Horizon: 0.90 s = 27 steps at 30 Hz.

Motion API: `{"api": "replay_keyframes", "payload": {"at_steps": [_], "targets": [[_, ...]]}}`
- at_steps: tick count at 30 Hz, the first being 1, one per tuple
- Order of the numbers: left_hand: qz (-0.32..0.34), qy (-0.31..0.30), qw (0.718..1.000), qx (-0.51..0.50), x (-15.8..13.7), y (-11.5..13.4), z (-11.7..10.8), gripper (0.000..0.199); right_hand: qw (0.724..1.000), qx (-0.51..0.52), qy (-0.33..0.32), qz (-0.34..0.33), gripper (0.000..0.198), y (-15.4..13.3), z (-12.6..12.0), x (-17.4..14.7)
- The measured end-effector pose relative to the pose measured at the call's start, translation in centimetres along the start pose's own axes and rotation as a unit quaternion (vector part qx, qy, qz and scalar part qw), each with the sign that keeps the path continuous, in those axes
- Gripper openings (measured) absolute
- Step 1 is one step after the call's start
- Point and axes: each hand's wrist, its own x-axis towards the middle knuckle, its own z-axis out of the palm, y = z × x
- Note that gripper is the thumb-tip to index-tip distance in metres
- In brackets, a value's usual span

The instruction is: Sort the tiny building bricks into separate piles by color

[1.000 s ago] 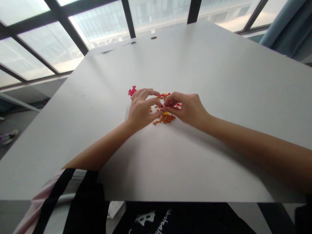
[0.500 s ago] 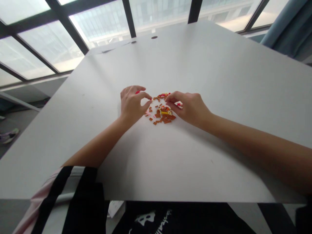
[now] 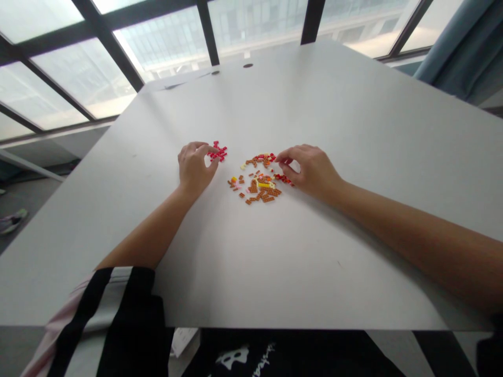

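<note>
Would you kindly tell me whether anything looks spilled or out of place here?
Nothing stands out: small pieces, mostly brown, lie loosely near the right hand, and a red pile sits by the left hand. Fine damage cannot be judged.

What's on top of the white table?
There's a red pile by the left hand, then brown, yellow and red pieces spread towards the right hand. Anything the hands cover can't be seen.
</note>
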Motion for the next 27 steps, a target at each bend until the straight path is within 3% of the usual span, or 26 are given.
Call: {"api": "replay_keyframes", "payload": {"at_steps": [5,10,20,27], "targets": [[0.067,-0.013,0.998,-0.003,-0.6,1.0,-0.3,0.020,0.999,-0.034,-0.013,-0.033,0.028,0.9,0.5,0.9],[0.134,-0.066,0.989,0.018,-0.9,1.1,-0.1,0.037,0.995,-0.006,-0.082,-0.065,0.039,2.1,0.8,2.2],[0.109,-0.071,0.991,0.029,-1.2,0.7,0.2,0.046,0.974,0.035,-0.178,-0.136,0.042,2.4,2.3,5.5],[0.106,-0.076,0.991,0.031,-1.2,0.7,0.2,0.042,0.968,0.100,-0.185,-0.138,0.039,2.1,1.4,2.8]]}}
